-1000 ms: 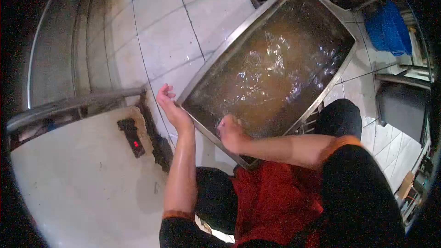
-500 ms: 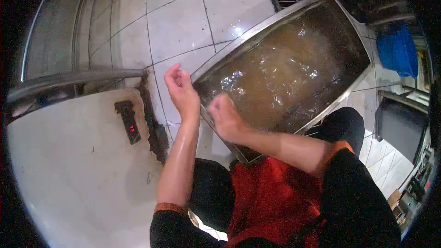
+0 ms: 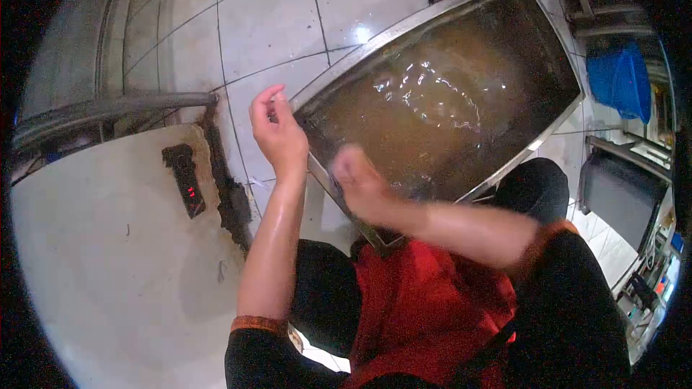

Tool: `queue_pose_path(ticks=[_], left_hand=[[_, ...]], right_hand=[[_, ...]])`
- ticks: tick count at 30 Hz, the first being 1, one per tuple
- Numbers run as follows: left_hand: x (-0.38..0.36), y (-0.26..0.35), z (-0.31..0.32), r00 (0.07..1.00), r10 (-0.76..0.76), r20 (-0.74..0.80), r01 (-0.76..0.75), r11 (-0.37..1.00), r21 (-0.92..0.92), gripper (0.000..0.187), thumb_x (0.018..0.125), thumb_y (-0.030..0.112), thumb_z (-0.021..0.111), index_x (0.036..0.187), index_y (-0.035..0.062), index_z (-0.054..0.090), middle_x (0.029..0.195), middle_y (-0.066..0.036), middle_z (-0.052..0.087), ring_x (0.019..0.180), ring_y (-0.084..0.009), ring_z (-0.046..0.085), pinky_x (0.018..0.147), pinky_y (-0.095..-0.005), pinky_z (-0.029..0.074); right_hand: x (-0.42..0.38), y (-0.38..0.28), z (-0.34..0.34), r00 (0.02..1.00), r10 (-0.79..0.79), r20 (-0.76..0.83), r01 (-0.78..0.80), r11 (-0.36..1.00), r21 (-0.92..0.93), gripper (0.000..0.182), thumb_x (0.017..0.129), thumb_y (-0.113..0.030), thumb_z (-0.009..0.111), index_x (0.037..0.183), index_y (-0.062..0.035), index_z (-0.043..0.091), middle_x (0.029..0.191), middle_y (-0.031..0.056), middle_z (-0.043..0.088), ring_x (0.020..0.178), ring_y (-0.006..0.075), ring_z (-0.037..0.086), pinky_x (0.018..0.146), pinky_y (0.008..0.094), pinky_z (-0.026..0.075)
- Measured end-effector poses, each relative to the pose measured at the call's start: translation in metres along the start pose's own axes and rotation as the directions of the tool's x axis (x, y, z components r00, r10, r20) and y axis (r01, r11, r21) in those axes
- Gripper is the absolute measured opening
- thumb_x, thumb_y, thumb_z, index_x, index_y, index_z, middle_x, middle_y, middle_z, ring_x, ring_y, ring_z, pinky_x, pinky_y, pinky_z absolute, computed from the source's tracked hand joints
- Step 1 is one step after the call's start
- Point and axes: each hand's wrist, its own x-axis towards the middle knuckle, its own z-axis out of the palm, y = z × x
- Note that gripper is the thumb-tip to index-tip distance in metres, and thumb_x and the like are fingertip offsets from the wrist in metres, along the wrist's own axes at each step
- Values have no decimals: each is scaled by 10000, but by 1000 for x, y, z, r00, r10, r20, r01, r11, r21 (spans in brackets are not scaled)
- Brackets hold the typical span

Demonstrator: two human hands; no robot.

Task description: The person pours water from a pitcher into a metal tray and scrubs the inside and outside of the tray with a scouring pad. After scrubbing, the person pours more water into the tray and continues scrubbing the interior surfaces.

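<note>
Head view: water (image 3: pixel 447 112) less choppy than before, right hand (image 3: pixel 359 179) blurrier.

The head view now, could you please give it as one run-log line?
left hand: fingers curled, beside metal tub | right hand: motion-blurred, at tub's near end | brownish water: in tub, rippled

The left forearm (image 3: pixel 268 259) stretches steeply forward, its skin shiny, and the left wrist (image 3: pixel 291 171) bends so that the left hand (image 3: pixel 280 137) tips outward to the left. Its fingers (image 3: pixel 271 92) are half curled, with a gap inside the curl. The right forearm (image 3: pixel 472 232) crosses inward in front of the body, blurred, and ends in the right hand (image 3: pixel 359 181), also blurred and seemingly bunched. The two hands are near each other but apart.
</note>
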Motion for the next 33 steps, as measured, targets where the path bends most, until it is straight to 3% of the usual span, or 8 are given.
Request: queue_pose_path(ticks=[7, 15, 17, 22, 25, 26, 29, 33], left_hand=[[-2, 3, -1, 999, 47, 1, -47, 998, -36, 153, 937, 147, 532, 999, 38, 619, 913, -45, 576, 809, -137, 491, 758, -276, 409], [-8, 9, -1, 999, -32, -7, 32, 998, 45, 165, 930, 177, 555, 1001, 48, 630, 890, -14, 577, 767, -105, 471, 709, -270, 412], [-8, 11, -2, 999, -32, -33, 35, 996, 81, 165, 928, 175, 556, 1004, 51, 634, 880, -13, 573, 757, -111, 471, 706, -274, 415], [-11, 11, -1, 999, -16, -37, 19, 996, 93, 171, 927, 170, 552, 1009, 45, 636, 882, -26, 564, 751, -119, 473, 708, -276, 416], [-3, 11, -1, 999, 13, -42, -11, 999, 52, 170, 927, 166, 550, 1009, 44, 636, 899, -32, 555, 754, -122, 477, 706, -275, 415], [-5, 7, 0, 999, 6, -39, -5, 1000, 26, 168, 927, 164, 550, 1010, 45, 635, 905, -33, 552, 755, -123, 479, 705, -274, 415], [-7, 15, -1, 998, -58, -27, 58, 998, -5, 157, 926, 152, 551, 1009, 50, 637, 896, -32, 541, 745, -123, 479, 699, -270, 414], [-3, 9, -1, 999, 30, -45, -28, 999, 29, 149, 925, 138, 553, 1010, 49, 637, 885, -24, 538, 726, -112, 464, 686, -265, 412]], right_hand=[[110, 64, 50, 985, 173, 22, -168, 976, -135, 260, 926, -190, 408, 1003, -10, 579, 1014, 233, 603, 968, 359, 578, 874, 450, 442], [20, 96, 19, 831, 554, -45, -517, 741, -428, 366, 872, -245, 450, 1117, 7, 553, 1094, 214, 599, 1041, 383, 574, 913, 495, 438], [-8, 60, 0, 902, 426, 68, -337, 793, -507, 369, 836, -245, 500, 1114, -7, 548, 1110, 214, 596, 1059, 382, 572, 915, 487, 443], [37, -11, 6, 959, 275, -66, -273, 961, 31, 139, 868, -138, 484, 946, -25, 507, 978, 203, 579, 947, 335, 562, 854, 436, 440], [23, 45, 23, 958, 262, -117, -286, 906, -311, 181, 828, -173, 524, 964, -53, 539, 980, 230, 575, 979, 409, 560, 866, 499, 436], [-6, 29, 7, 931, 343, -128, -361, 917, -170, 165, 838, -164, 520, 953, -48, 545, 977, 229, 578, 965, 401, 567, 844, 510, 439], [-11, -14, 1, 985, 59, -160, -65, 997, -34, 169, 839, -160, 527, 960, -45, 553, 994, 226, 583, 967, 399, 569, 841, 505, 443], [58, 3, 14, 969, 248, -4, -246, 961, -124, 214, 946, -208, 419, 1063, -44, 490, 1052, 198, 545, 992, 298, 534, 908, 407, 408]])
